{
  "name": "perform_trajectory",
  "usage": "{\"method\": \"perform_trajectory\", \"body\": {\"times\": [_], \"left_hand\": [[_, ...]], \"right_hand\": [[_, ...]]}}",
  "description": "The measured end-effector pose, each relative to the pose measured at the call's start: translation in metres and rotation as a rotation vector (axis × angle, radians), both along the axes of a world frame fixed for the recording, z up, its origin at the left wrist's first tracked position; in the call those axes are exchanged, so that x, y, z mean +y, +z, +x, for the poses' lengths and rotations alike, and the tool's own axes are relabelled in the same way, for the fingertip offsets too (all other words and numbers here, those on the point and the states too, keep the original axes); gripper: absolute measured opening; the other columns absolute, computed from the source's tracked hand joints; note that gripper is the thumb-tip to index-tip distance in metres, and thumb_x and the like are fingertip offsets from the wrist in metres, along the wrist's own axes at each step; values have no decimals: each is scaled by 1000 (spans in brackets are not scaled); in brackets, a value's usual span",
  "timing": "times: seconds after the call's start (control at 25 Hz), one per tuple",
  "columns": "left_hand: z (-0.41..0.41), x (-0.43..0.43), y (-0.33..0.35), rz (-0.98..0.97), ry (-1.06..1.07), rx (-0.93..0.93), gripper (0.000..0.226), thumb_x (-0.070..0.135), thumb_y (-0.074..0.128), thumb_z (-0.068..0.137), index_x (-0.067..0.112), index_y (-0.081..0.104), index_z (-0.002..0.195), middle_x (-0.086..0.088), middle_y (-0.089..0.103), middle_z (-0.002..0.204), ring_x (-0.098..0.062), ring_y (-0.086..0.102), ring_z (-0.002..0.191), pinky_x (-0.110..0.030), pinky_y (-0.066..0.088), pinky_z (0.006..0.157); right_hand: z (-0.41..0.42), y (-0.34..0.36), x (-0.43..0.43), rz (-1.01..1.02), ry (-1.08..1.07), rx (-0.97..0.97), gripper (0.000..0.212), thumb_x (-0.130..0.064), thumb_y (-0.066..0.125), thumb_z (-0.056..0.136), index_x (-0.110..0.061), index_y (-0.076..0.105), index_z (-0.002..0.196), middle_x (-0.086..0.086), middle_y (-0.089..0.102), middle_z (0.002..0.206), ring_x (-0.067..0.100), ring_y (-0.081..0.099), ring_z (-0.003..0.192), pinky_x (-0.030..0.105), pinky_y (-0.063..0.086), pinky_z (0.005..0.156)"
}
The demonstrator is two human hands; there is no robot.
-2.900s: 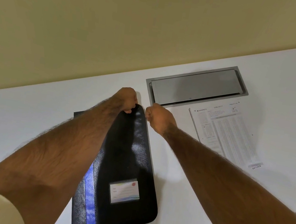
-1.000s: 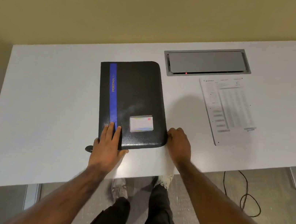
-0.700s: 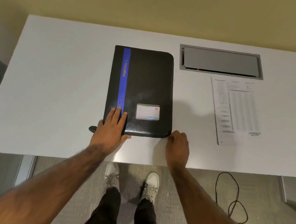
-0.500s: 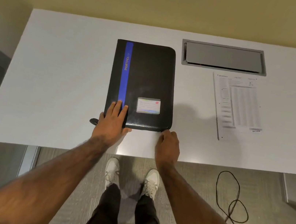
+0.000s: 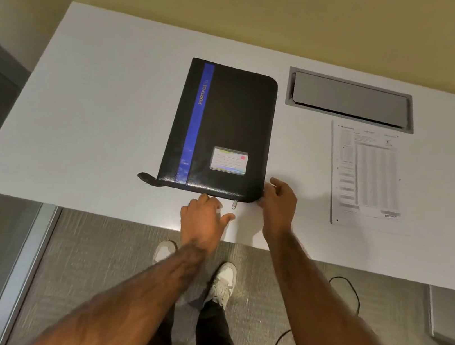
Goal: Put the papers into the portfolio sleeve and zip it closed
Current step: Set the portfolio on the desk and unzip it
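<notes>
Black portfolio [image 5: 228,119] with blue stripe [image 5: 195,126], white table [image 5: 96,111], grey hatch [image 5: 349,99], white printed paper [image 5: 367,175]

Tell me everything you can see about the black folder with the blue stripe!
The black leather-look portfolio with the blue stripe lies flat and closed on the white table. Its stripe reads PORTFOLIO; a small label card sits near the front. A metal zipper pull hangs at the near edge, a tab sticks out left. The right hand touches its corner; the left hand hovers nearby.
</notes>
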State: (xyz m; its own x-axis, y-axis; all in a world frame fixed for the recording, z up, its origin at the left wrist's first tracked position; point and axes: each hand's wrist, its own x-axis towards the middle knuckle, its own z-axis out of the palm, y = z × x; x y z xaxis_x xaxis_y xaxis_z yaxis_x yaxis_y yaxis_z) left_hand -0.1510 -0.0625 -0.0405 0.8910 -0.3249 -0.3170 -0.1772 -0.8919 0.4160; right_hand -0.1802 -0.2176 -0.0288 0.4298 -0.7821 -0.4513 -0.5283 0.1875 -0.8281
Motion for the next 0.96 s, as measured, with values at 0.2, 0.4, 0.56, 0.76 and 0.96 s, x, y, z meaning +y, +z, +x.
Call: {"method": "perform_trajectory", "body": {"times": [0.2,0.4,0.56,0.76,0.96], "left_hand": [[-17,-35,0,-53,208,16,38,59,72,82,28,71,104,9,65,104,-16,61,97,-41,42,88],[-22,-54,2,-90,411,40,24,50,73,84,28,70,91,9,64,96,-19,62,93,-41,39,85],[-26,-62,1,-109,503,39,22,48,74,84,28,67,89,8,63,94,-19,60,90,-42,39,87],[-26,-70,0,-135,600,39,15,40,72,88,28,64,84,5,65,93,-22,62,90,-41,37,89],[-24,-65,-4,-111,571,22,19,39,63,96,22,70,89,3,66,91,-22,63,87,-40,37,88]], "right_hand": [[13,14,-16,273,-114,-121,24,-16,61,95,-13,63,119,5,68,111,24,65,100,42,58,91],[6,13,-21,522,68,-66,15,-22,66,94,-10,65,103,14,72,110,27,70,100,34,61,80],[10,19,-28,586,153,-89,31,-34,67,92,-13,62,115,9,71,115,23,69,106,25,59,69],[10,24,-26,611,186,-75,41,-45,61,94,-17,58,123,4,70,120,23,67,110,27,58,78],[10,30,-27,604,223,-68,39,-50,53,97,-23,55,125,0,65,129,24,63,117,31,54,86]]}}
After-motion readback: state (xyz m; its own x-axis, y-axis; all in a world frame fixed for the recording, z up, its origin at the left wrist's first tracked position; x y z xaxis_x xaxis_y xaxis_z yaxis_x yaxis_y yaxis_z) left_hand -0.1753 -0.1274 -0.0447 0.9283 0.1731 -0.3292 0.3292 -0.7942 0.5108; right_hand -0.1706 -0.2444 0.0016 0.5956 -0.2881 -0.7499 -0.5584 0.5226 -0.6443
